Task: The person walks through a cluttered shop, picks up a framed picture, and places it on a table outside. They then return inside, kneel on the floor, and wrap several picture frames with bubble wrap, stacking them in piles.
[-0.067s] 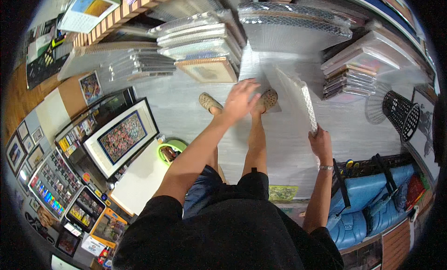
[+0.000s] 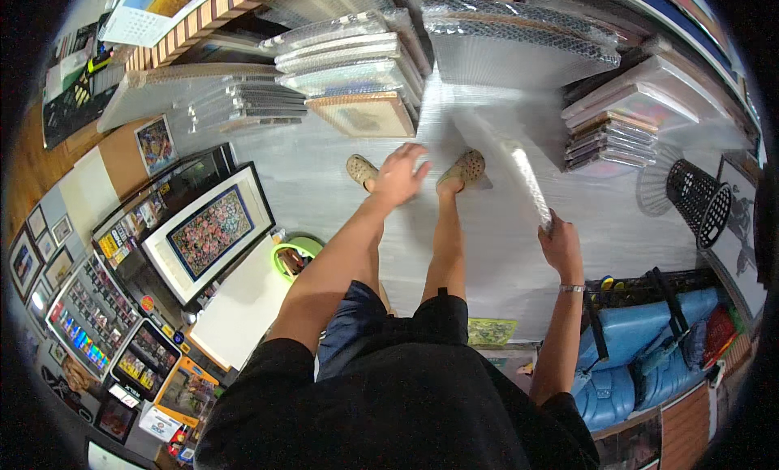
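Note:
My right hand is closed on one edge of a flat, bubble-wrapped panel, which stands almost edge-on to me. Its far end is smeared by motion, and what lies inside the wrap cannot be made out. My left hand is in the air in front of me, above the floor by my feet, thumb apart from the fingers and nothing in it. Ahead stand large bubble-wrapped panels, leaning upright. To their left is a stack of wrapped frames, with a wood-edged framed picture at its front.
At the right are a stack of small wrapped frames, a black mesh basket and a blue padded seat. On the left stand a framed floral picture, a white tabletop and a green bin. My feet wear clogs.
My left hand has moved a little to the left, away from the wrapped panel. The panel has shifted slightly in my right hand, which stays closed on its edge.

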Available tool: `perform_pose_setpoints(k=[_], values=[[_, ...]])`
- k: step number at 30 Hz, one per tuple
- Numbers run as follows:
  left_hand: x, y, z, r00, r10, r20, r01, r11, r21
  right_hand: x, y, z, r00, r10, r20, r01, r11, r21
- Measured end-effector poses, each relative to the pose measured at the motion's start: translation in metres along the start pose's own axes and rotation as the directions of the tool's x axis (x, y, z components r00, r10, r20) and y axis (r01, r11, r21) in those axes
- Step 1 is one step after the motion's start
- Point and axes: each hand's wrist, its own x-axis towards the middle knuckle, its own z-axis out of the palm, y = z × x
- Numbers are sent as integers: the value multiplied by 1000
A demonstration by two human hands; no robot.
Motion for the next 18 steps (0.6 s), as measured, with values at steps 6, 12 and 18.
perform_pose_setpoints(k=[6, 12, 18], values=[[-69, -133, 33, 917, -359, 174, 389, 902, -188, 17, -65, 9, 957, -274, 90, 288, 931, -226], [-115, -187, 49, 834, -522, 179, 527, 658, -538, 53, -132, 89, 813, -562, 153, 577, 743, -338], [-136, -196, -1, 803, -485, 347, 398, 3, -917, 79, -222, 147, 767, -589, 255, 642, 693, -327]])
